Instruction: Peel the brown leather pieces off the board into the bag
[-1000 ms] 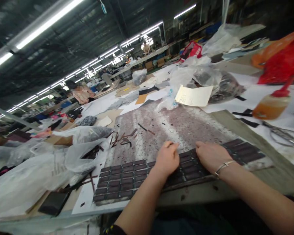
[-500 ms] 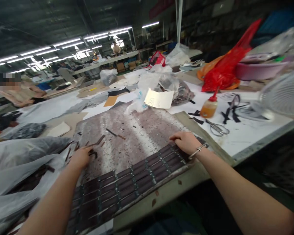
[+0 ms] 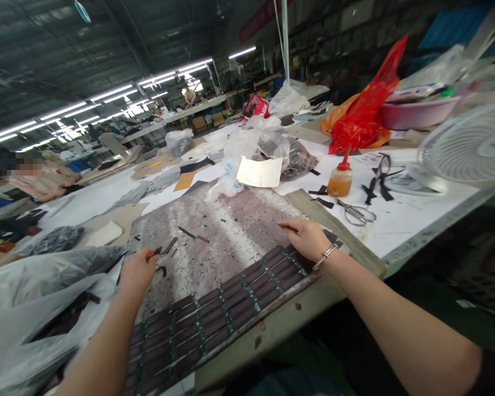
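A stained brownish board [image 3: 231,220] lies on the table, strewn with small dark scraps. Rows of dark strips [image 3: 210,313] run along its near edge. At the board's left side my left hand [image 3: 138,269] is closed, fingertips pinched at one end of a small dark strip [image 3: 169,246]. My right hand [image 3: 307,237], with a bracelet on the wrist, rests over the right end of the rows. Its fingers are curled together, and what they hold, if anything, is hidden.
Clear plastic bags [image 3: 37,269] lie at the left. Beyond the right hand are a glue bottle [image 3: 340,181], scissors [image 3: 357,213], a white fan [image 3: 474,146] and a red bag [image 3: 361,118]. A person [image 3: 39,176] is at the far left.
The view has shifted slightly. My left hand has risen from the loose scraps, with its fingertips now at a dark strip. My right hand stays near the right end of the rows.
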A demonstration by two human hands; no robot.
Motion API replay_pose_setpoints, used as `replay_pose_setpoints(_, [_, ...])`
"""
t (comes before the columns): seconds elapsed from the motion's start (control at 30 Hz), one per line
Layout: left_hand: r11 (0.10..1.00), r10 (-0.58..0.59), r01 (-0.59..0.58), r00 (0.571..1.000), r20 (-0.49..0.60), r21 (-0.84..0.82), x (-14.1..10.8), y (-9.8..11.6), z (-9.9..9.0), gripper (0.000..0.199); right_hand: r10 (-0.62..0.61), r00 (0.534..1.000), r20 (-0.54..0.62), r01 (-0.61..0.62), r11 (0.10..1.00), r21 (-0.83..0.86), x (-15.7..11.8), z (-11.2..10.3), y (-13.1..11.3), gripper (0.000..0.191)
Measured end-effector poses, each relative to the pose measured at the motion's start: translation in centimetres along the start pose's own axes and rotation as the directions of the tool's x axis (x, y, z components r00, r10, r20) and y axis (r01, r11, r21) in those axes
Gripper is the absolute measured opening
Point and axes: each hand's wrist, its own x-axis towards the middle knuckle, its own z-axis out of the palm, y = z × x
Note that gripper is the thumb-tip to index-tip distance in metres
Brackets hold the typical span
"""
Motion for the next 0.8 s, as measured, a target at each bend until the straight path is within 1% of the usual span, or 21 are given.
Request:
replay_pose_setpoints(0.03, [0.976, -0.039, 0.026, 0.998, -0.055, -0.217, -1.0, 2.2, -0.4, 0.031, 0.015, 1.000, 0.003, -0.015, 0.998, 0.060, 0.0, 0.1, -0.2, 0.027])
replay_pose_setpoints(0.07, [0.886, -0.058, 0.045, 0.998, -0.015, -0.462, -2.2, 4.6, -0.7, 0.034, 0.039, 0.999, 0.019, -0.041, 0.990, 0.133, 0.0, 0.1, -0.5, 0.027])
replay_pose_setpoints(0.1, [0.741, -0.024, 0.054, 0.998, 0.054, -0.670, -3.4, 7.2, -0.8, 0.038, 0.067, 0.997, 0.050, -0.076, 0.972, 0.221, -0.1, 0.2, -0.7, 0.028])
replay_pose_setpoints(0.13, [0.605, 0.053, 0.084, 0.988, 0.145, -0.792, -4.7, 9.8, -0.8, 0.042, 0.093, 0.991, 0.096, -0.119, 0.941, 0.318, -0.1, 0.3, -1.0, 0.032])
replay_pose_setpoints(0.17, [0.522, 0.115, 0.112, 0.973, 0.200, -0.845, -5.9, 12.4, -0.6, 0.042, 0.108, 0.982, 0.153, -0.163, 0.895, 0.415, -0.2, 0.4, -1.4, 0.035])
replay_pose_setpoints(0.2, [0.481, 0.171, 0.119, 0.959, 0.227, -0.868, -7.1, 14.8, -0.4, 0.040, 0.110, 0.971, 0.213, -0.205, 0.840, 0.502, -0.3, 0.5, -1.7, 0.039])
replay_pose_setpoints(0.27, [0.454, 0.275, 0.119, 0.924, 0.265, -0.883, -9.1, 18.8, 0.3, 0.035, 0.094, 0.948, 0.305, -0.271, 0.742, 0.613, -0.5, 0.6, -2.3, 0.043])
replay_pose_setpoints(0.33, [0.431, 0.339, 0.107, 0.901, 0.271, -0.896, -10.4, 21.6, 0.9, 0.030, 0.086, 0.929, 0.359, -0.309, 0.713, 0.629, -0.6, 0.5, -2.5, 0.039])
replay_pose_setpoints(0.37, [0.415, 0.361, 0.104, 0.893, 0.269, -0.904, -10.8, 22.6, 1.3, 0.029, 0.097, 0.923, 0.372, -0.324, 0.717, 0.617, -0.7, 0.4, -2.5, 0.033])
replay_pose_setpoints(0.43, [0.395, 0.382, 0.099, 0.887, 0.261, -0.913, -11.0, 23.9, 2.0, 0.029, 0.134, 0.909, 0.396, -0.361, 0.729, 0.581, -0.6, 0.0, -2.0, 0.021])
replay_pose_setpoints(0.5, [0.421, 0.367, 0.051, 0.904, 0.221, -0.906, -10.9, 24.5, 2.7, 0.029, 0.194, 0.896, 0.400, -0.400, 0.744, 0.535, -0.3, -0.7, -1.1, 0.014])
replay_pose_setpoints(0.53, [0.462, 0.359, -0.016, 0.918, 0.170, -0.887, -10.9, 24.7, 3.0, 0.027, 0.236, 0.891, 0.388, -0.419, 0.758, 0.500, -0.1, -1.1, -0.5, 0.012])
replay_pose_setpoints(0.57, [0.515, 0.365, -0.114, 0.926, 0.097, -0.850, -10.8, 24.7, 3.4, 0.025, 0.283, 0.885, 0.371, -0.438, 0.777, 0.452, 0.1, -1.6, 0.2, 0.012])
replay_pose_setpoints(0.6, [0.568, 0.396, -0.231, 0.918, 0.016, -0.790, -10.9, 24.7, 3.8, 0.022, 0.336, 0.877, 0.343, -0.459, 0.797, 0.393, 0.3, -2.0, 0.8, 0.012])
replay_pose_setpoints(0.63, [0.609, 0.447, -0.349, 0.893, -0.055, -0.712, -11.0, 24.7, 4.2, 0.021, 0.389, 0.868, 0.308, -0.480, 0.815, 0.326, 0.6, -2.4, 1.4, 0.013])
replay_pose_setpoints(0.67, [0.632, 0.507, -0.452, 0.856, -0.105, -0.630, -11.1, 24.7, 4.6, 0.022, 0.430, 0.860, 0.276, -0.496, 0.831, 0.252, 0.7, -2.7, 2.0, 0.014])
replay_pose_setpoints(0.7, [0.639, 0.561, -0.529, 0.817, -0.133, -0.558, -11.4, 24.8, 5.0, 0.024, 0.456, 0.854, 0.250, -0.503, 0.846, 0.176, 0.9, -2.9, 2.4, 0.015])
replay_pose_setpoints(0.73, [0.641, 0.601, -0.581, 0.786, -0.143, -0.502, -11.6, 24.8, 5.4, 0.027, 0.466, 0.854, 0.230, -0.498, 0.861, 0.104, 1.0, -3.1, 2.8, 0.016])
replay_pose_setpoints(0.8, [0.644, 0.651, -0.643, 0.745, -0.143, -0.415, -12.2, 25.0, 6.2, 0.031, 0.463, 0.863, 0.201, -0.469, 0.883, -0.018, 1.1, -3.1, 3.1, 0.016])
